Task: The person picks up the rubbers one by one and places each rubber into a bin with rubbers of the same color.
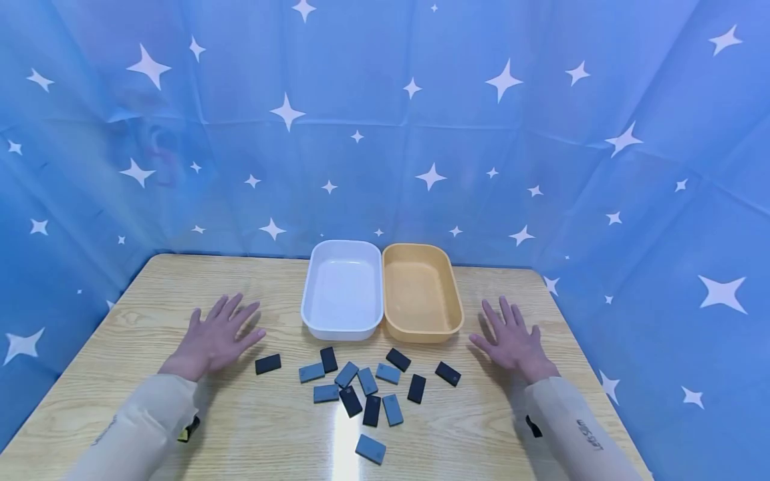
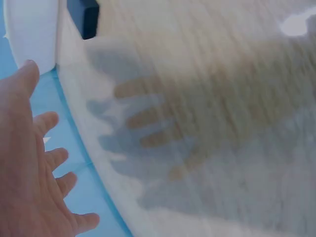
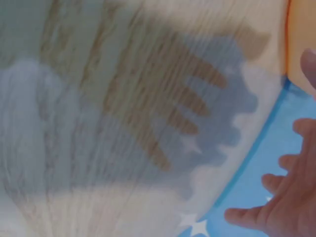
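Observation:
My left hand (image 1: 214, 339) is held over the left part of the table with its fingers spread and straight, holding nothing. A black block (image 1: 267, 364) lies nearest to it, just right of the thumb. On the other side my right hand (image 1: 513, 341) is spread out too, with nothing in it. Nearest to that hand is another black block (image 1: 448, 373). Between the hands, several black and blue-grey small flat rectangular blocks lie scattered, among them a blue-grey one (image 1: 369, 449) closest to me. Both wrist views show the left palm (image 2: 29, 163) and right palm (image 3: 291, 197) above hand shadows.
A white bin (image 1: 343, 333) and a yellow-orange bin (image 1: 424, 335) stand side by side at the table's back edge. The wooden table (image 1: 240, 434) ends at a blue curtain (image 1: 373, 153) with white stars, which hangs behind and along both sides.

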`<state>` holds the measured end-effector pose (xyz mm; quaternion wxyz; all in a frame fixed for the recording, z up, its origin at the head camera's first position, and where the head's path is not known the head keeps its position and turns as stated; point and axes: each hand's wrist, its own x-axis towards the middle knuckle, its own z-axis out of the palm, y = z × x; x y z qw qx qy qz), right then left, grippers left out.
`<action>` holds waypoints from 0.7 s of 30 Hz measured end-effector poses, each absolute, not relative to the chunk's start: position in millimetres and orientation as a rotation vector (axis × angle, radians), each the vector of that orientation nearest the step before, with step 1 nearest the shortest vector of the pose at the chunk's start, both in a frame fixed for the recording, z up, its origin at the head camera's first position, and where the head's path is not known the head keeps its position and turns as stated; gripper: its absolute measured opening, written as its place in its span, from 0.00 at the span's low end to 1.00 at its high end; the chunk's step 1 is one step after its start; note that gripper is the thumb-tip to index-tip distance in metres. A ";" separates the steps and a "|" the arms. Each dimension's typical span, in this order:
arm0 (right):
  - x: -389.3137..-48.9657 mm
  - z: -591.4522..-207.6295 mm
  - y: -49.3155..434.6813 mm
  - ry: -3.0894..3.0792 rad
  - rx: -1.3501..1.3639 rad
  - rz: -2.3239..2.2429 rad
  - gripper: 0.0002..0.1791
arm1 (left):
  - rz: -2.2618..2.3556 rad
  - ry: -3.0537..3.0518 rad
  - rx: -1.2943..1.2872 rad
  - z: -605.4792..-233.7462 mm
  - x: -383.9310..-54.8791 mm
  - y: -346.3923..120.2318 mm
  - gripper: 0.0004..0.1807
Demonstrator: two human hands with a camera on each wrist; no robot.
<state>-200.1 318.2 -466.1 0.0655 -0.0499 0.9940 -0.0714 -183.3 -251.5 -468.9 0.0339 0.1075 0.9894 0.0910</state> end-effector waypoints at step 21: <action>-189.1 -441.3 301.8 3.021 -0.312 -0.182 0.18 | 0.390 2.952 0.435 -440.4 -172.2 -234.3 0.29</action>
